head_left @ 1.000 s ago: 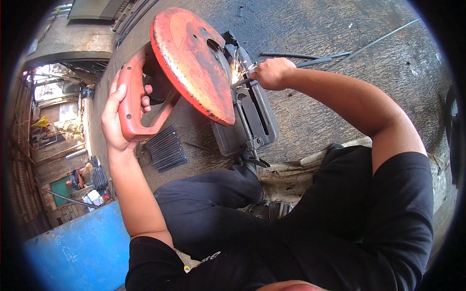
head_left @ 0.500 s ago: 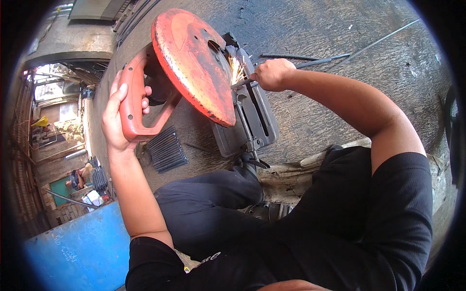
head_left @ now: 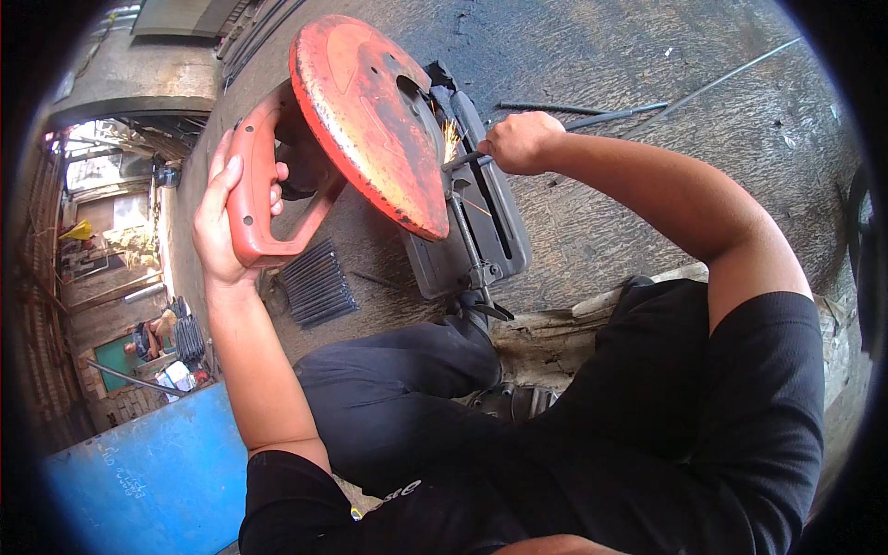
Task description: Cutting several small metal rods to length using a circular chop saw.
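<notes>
My left hand is wrapped round the red handle of a cut-off saw. The saw's scuffed red guard leans over its grey base and hides most of the cutting disc. My right hand is closed round a dark metal rod, which runs in under the guard's edge. Orange sparks fly up where rod and disc meet. A clamp screw lies along the base on the near side of the rod.
A neat row of short dark rods lies on the floor left of the base. Longer rods stretch off to the right. A blue panel stands at lower left. Farther off at the left, another person is partly visible.
The spray of sparks has become smaller and narrower. A thin orange streak now shows over the base. Both hands and the saw stay almost where they were.
</notes>
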The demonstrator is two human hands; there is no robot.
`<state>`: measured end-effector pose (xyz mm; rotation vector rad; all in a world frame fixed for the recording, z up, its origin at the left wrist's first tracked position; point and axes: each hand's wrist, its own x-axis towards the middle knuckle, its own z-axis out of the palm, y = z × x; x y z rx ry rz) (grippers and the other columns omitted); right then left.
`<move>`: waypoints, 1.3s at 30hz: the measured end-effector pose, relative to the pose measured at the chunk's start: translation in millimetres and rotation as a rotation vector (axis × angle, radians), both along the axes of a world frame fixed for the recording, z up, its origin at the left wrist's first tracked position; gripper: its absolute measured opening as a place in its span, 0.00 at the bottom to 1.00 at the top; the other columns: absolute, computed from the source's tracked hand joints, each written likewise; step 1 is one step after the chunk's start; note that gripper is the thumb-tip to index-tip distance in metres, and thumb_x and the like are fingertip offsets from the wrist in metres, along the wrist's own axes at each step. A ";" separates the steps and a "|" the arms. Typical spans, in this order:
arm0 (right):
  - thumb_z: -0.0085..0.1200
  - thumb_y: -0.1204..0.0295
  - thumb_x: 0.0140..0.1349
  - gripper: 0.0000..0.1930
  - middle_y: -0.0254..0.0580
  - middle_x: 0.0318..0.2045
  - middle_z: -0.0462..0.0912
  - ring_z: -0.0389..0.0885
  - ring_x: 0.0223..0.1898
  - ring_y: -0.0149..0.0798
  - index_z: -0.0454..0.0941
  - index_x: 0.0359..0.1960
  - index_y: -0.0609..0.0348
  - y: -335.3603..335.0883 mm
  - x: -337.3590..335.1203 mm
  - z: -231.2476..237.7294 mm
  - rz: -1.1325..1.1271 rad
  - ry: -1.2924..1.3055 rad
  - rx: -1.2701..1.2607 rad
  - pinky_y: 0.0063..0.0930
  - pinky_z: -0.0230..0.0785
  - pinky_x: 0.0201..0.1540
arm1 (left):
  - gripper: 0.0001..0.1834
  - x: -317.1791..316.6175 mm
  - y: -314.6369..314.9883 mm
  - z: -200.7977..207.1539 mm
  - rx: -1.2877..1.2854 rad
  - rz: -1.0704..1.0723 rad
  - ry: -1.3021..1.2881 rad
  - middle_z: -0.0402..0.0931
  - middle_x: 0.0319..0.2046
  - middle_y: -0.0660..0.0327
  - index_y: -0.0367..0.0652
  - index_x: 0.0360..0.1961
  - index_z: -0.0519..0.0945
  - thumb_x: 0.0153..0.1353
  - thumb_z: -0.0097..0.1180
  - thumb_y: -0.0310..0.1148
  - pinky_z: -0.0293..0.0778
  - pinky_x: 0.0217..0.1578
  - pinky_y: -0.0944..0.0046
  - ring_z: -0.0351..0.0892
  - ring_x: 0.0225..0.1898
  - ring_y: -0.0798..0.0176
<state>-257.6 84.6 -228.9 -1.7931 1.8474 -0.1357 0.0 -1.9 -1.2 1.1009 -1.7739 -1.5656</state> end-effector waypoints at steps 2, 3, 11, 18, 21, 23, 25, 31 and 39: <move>0.34 0.54 0.71 0.24 0.52 0.46 0.82 0.80 0.50 0.51 0.81 0.47 0.55 1.5 -0.3 3.9 0.017 -0.008 0.031 0.43 0.70 0.54 | 0.33 1.3 -0.9 0.3 0.019 -0.008 -0.011 0.71 0.47 0.48 0.35 0.67 0.55 0.66 0.47 0.39 0.74 0.28 0.68 0.77 0.35 0.62; 0.34 0.54 0.71 0.24 0.52 0.46 0.82 0.80 0.50 0.51 0.81 0.47 0.55 2.2 0.1 7.0 0.018 -0.009 0.030 0.43 0.70 0.54 | 0.33 1.5 -0.7 0.4 0.019 -0.003 -0.010 0.71 0.47 0.48 0.35 0.67 0.55 0.66 0.47 0.39 0.74 0.28 0.68 0.77 0.35 0.61; 0.35 0.54 0.71 0.23 0.50 0.46 0.82 0.80 0.49 0.51 0.81 0.47 0.52 3.1 1.3 8.6 0.004 -0.010 0.041 0.43 0.71 0.52 | 0.33 2.3 1.8 -1.2 0.022 -0.003 0.003 0.71 0.47 0.48 0.36 0.68 0.55 0.66 0.47 0.39 0.73 0.29 0.68 0.76 0.34 0.62; 0.36 0.55 0.71 0.22 0.49 0.46 0.83 0.80 0.50 0.50 0.81 0.47 0.52 6.1 -3.0 8.0 0.062 0.004 0.042 0.43 0.71 0.53 | 0.37 7.3 25.0 -16.7 -0.012 -0.006 -0.036 0.73 0.41 0.46 0.41 0.72 0.45 0.67 0.44 0.41 0.74 0.34 0.65 0.75 0.30 0.63; 0.36 0.56 0.70 0.22 0.48 0.46 0.83 0.80 0.50 0.49 0.81 0.47 0.52 7.1 -4.7 -2.2 0.028 0.005 0.030 0.43 0.71 0.53 | 0.39 12.0 39.0 -28.5 -0.030 -0.005 -0.047 0.73 0.41 0.47 0.41 0.72 0.44 0.66 0.44 0.41 0.74 0.35 0.64 0.75 0.31 0.63; 0.36 0.55 0.70 0.22 0.48 0.46 0.83 0.80 0.50 0.49 0.81 0.48 0.52 8.0 -7.7 -6.4 0.062 0.058 0.034 0.43 0.71 0.53 | 0.40 12.3 45.1 -31.2 -0.041 0.018 -0.044 0.73 0.41 0.47 0.41 0.72 0.43 0.65 0.45 0.41 0.74 0.37 0.63 0.74 0.31 0.62; 0.36 0.55 0.70 0.22 0.48 0.46 0.83 0.80 0.50 0.49 0.81 0.48 0.52 10.8 -10.4 -7.9 0.038 0.041 0.034 0.43 0.71 0.53 | 0.39 13.1 45.9 -30.0 -0.045 0.015 -0.037 0.73 0.41 0.47 0.41 0.72 0.43 0.65 0.45 0.41 0.74 0.37 0.63 0.74 0.32 0.62; 0.36 0.54 0.70 0.23 0.49 0.47 0.82 0.79 0.51 0.49 0.80 0.48 0.54 13.9 -15.0 -9.3 0.037 0.022 0.040 0.43 0.70 0.54 | 0.39 13.1 42.2 -35.4 -0.026 0.022 0.006 0.73 0.41 0.47 0.42 0.72 0.44 0.65 0.45 0.41 0.73 0.38 0.62 0.74 0.33 0.61; 0.36 0.53 0.70 0.25 0.51 0.48 0.81 0.79 0.52 0.50 0.79 0.50 0.58 9.1 -0.5 -6.7 0.037 -0.043 0.102 0.44 0.69 0.55 | 0.34 16.9 39.6 -33.6 -0.005 0.009 0.023 0.72 0.44 0.45 0.46 0.71 0.49 0.66 0.42 0.41 0.72 0.41 0.58 0.74 0.37 0.56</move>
